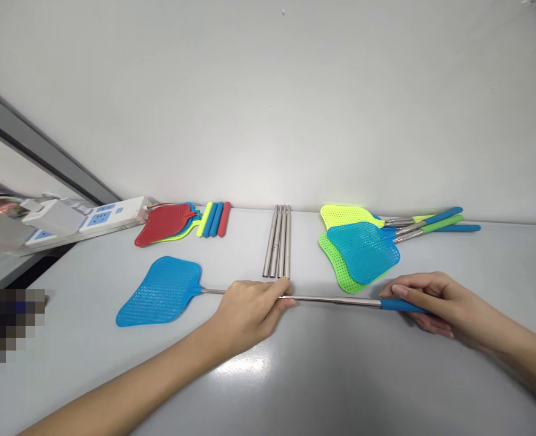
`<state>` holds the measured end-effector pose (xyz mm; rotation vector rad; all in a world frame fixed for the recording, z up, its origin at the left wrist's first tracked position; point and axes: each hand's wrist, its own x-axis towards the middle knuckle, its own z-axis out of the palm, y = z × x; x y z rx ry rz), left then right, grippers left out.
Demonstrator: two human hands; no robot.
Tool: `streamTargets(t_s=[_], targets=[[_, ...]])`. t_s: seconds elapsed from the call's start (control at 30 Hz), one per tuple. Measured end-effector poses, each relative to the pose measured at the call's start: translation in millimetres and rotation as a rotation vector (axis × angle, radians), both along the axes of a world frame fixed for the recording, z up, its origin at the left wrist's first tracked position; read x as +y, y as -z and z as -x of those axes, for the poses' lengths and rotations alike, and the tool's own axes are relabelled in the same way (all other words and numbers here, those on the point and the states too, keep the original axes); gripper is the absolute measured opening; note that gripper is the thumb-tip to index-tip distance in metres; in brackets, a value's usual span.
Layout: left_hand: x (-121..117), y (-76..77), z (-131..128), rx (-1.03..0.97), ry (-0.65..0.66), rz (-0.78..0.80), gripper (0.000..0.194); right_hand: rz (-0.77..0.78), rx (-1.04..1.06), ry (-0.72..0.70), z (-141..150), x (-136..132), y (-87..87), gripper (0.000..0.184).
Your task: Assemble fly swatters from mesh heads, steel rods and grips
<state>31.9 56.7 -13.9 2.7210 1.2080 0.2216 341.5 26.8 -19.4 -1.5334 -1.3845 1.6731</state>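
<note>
Head view: left hand (244, 315) closed on the steel shaft (331, 299) of a blue flyswatter (158, 292), right hand (431, 303) gripping the blue handle (399, 304); both hands keep the swatter straight, level above the table (340, 375), steel tubes (277, 241) just ahead of left hand.

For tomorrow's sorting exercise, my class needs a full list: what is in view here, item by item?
blue swatter: one, blue head, steel shaft, blue grip, held above the table's front area
swatter heads: at least three, red on top, blue and yellow-green beneath, back left
loose grips: four, yellow, two blue, red, beside those heads
steel tubes: four, silver, side by side, back centre
swatter pile: three, blue, yellow-green, green, back right
power strip: one, white, back left corner
table: one, pale grey, beneath everything
left hand: one, bare, around the shaft
right hand: one, bare, around the grip
</note>
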Motion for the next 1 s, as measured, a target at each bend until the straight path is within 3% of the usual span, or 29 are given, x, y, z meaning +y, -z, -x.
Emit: streamTargets(t_s=[1.0], targets=[[-0.4, -6.5, -4.7, -0.043, 0.028, 0.048, 0.032, -0.019, -0.027, 0.016, 13.1, -2.1, -4.7, 0.037]])
